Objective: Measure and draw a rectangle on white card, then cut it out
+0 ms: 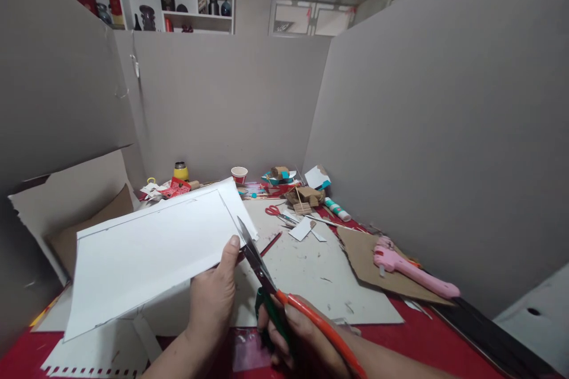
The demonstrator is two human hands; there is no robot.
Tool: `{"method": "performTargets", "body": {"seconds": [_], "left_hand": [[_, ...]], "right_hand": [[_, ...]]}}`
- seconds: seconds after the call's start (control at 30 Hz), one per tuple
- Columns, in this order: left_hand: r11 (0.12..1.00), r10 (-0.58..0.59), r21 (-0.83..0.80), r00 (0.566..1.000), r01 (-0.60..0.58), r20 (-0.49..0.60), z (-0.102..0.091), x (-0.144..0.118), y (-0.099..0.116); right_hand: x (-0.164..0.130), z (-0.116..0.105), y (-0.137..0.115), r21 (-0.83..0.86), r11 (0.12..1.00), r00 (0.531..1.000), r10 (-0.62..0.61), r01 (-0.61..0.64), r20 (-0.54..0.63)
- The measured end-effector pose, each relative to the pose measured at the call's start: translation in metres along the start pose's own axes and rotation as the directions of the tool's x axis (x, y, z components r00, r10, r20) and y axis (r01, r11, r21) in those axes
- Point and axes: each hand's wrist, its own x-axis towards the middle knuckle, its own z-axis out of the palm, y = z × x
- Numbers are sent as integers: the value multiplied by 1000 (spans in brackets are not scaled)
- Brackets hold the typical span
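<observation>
My left hand [214,295] grips a large white sheet of paper [146,260] by its lower right edge, thumb on top. Ruled lines run along the sheet's upper and right sides. My right hand [302,331] is closed round a pair of scissors [267,278] with one orange and one dark green handle. Its blades are parted at the sheet's right edge, just beside my left thumb. Exactly how far the lower blade reaches under the paper is hidden. Under the hands lies a pale grey board [311,284] strewn with small scraps.
On the right, a pink glue gun [413,272] rests on brown cardboard [360,254]. Red-handled scissors [280,213], a dark red pencil [272,243] and a glue stick [336,209] lie farther back. A paper cup [239,175] and yellow jar [180,171] stand by the grey partition [222,100].
</observation>
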Motion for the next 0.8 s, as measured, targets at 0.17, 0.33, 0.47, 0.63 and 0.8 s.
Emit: {"method": "performTargets", "body": {"seconds": [0.17, 0.33, 0.47, 0.63, 0.8], "left_hand": [[999, -14, 42, 1000, 14, 5, 0, -1, -1], [998, -19, 64, 1000, 17, 17, 0, -1, -2], [997, -29, 71, 999, 27, 27, 0, -2, 0], [996, -49, 78, 999, 47, 23, -1, -4, 2], [998, -37, 57, 999, 36, 18, 1, -4, 1]], "right_hand": [[1, -9, 5, -69, 997, 999, -16, 18, 28], [3, -12, 10, -123, 992, 999, 4, 0, 32], [1, -6, 6, -92, 995, 1000, -23, 22, -7], [1, -6, 5, -43, 999, 1000, -18, 19, 24], [1, -2, 2, -32, 999, 1000, 17, -18, -19]]}}
